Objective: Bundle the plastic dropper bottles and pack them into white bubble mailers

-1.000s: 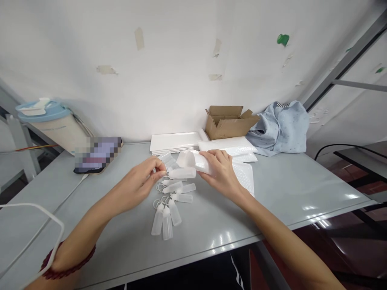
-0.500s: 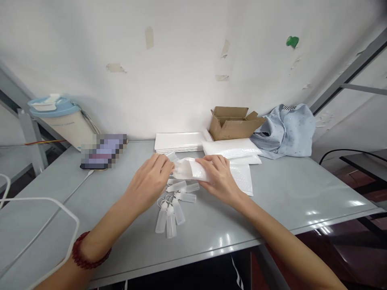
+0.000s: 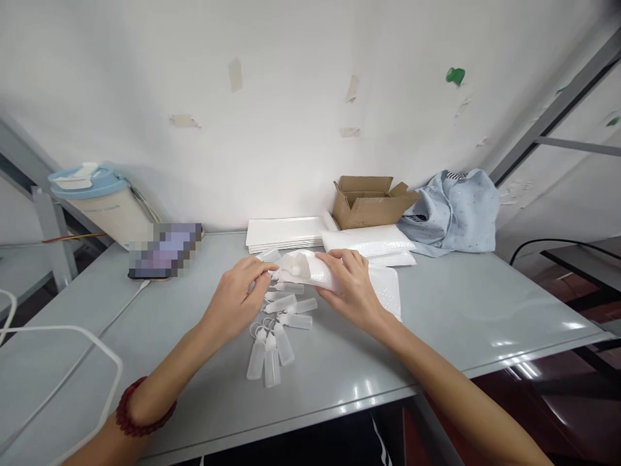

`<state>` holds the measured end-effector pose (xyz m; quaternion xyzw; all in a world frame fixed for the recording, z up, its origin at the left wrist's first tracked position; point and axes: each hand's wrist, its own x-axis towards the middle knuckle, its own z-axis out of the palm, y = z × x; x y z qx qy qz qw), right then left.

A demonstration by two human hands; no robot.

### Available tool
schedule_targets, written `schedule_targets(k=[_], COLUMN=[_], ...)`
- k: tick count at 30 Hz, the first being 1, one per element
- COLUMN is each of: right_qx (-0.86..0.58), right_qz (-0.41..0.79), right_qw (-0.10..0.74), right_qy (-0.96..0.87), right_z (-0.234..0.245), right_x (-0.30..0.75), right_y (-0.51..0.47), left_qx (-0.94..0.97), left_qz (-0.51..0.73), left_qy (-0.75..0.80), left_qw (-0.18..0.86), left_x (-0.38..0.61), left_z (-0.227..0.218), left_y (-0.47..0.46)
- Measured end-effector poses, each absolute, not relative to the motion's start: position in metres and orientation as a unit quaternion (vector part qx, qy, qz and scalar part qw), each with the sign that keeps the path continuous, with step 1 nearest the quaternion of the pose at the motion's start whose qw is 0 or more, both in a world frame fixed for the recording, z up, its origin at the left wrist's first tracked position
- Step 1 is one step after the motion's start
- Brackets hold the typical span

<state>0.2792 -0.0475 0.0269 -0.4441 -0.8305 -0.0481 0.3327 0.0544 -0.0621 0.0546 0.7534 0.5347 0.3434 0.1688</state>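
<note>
My right hand [image 3: 353, 285] is closed round a white bubble mailer [image 3: 321, 272], whose mouth gapes toward the left. Just left of that mouth is my left hand [image 3: 237, 291], index finger stretched out and thumb apart below it. Its fingertips are close to a small white bottle tip at the mailer's opening; contact is unclear. Several translucent dropper bottles [image 3: 272, 369] with white caps and loop straps lie on the table below and between the hands. Another bubble mailer [image 3: 388, 288] lies partly under my right hand.
At the back stand a stack of white flat packs [image 3: 286, 232], more bubble mailers [image 3: 369, 238], an open cardboard box [image 3: 371, 210] and a light blue cloth [image 3: 453, 217]. Left are a tumbler [image 3: 107, 210], a phone [image 3: 167, 251] and its white cable [image 3: 121, 307] on the grey table [image 3: 204, 401].
My left hand has drawn back slightly left from the mailer's mouth, its fingers loosening. The mouth now gapes wider. My right hand keeps hold of the mailer; the view has tilted a little.
</note>
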Motion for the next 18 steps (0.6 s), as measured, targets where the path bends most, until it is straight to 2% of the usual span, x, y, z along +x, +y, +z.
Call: schedule_targets(k=[13, 15, 18], right_qx=[-0.434, -0.426, -0.413], right_qz=[-0.026, -0.019, -0.017], right_qw=[0.362, 0.362, 0.36], right_qy=[-0.825, -0.829, -0.836], right_z=[0.0292, 0.0287, 0.0273], right_x=[0.2794, 0.2791, 0.2774], right_y=[-0.049, -0.0487, -0.0492], left_qx=[0.752, 0.749, 0.711], left_qz=[0.351, 0.334, 0.295], left_qy=[0.506, 0.504, 0.511], left_qw=[0.236, 0.273, 0.383], left_x=[0.0617, 0.0629, 0.0639], left_z=[0.0549, 0.0529, 0.0505], left_y=[-0.069, -0.0696, -0.07])
